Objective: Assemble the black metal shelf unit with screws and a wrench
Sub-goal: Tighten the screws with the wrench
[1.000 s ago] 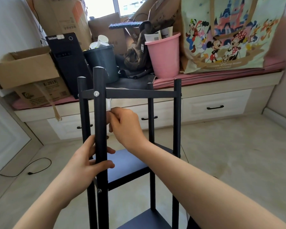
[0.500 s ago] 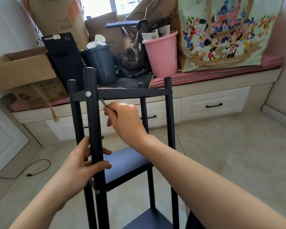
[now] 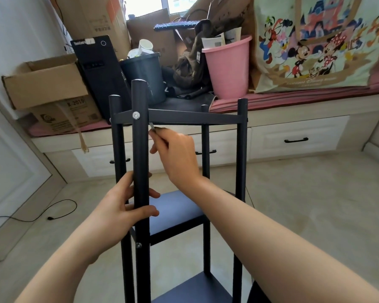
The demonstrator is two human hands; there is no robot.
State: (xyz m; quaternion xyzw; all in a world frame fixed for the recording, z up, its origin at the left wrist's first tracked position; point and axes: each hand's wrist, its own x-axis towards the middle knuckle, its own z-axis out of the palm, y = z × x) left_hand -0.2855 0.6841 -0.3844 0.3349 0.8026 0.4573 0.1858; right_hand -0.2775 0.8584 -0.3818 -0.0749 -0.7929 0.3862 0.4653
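Now — left hand (image 3: 123, 206) curled round post (image 3: 140, 162), right hand (image 3: 177, 154) pinching wrench (image 3: 151, 127).

The left hand (image 3: 120, 206) wraps the front post (image 3: 140, 171) of the shelf unit, thumb across its near face, forearm rising from lower left. The right hand (image 3: 177, 156) is raised higher, fingers curled, pinching a thin wrench (image 3: 151, 127), forearm stretching in from lower right.
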